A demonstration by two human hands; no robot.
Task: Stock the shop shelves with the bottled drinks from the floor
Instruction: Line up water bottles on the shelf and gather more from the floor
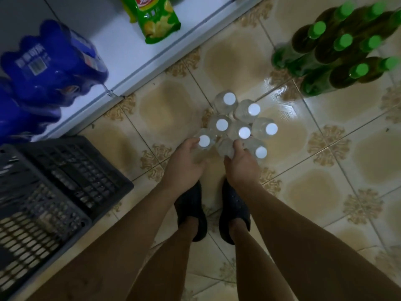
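Observation:
Several clear water bottles with white caps stand in a cluster on the tiled floor just ahead of my feet. My left hand grips the nearest left bottle around its shoulder. My right hand curls over a bottle whose cap is hidden under my fingers, beside another capped bottle. A group of several green bottles with green caps stands on the floor at the upper right. The white bottom shelf runs along the upper left.
A black plastic crate sits on the floor at the left. Blue wrapped multipacks and a green crisp bag lie on the shelf. My dark shoes stand right behind the water bottles.

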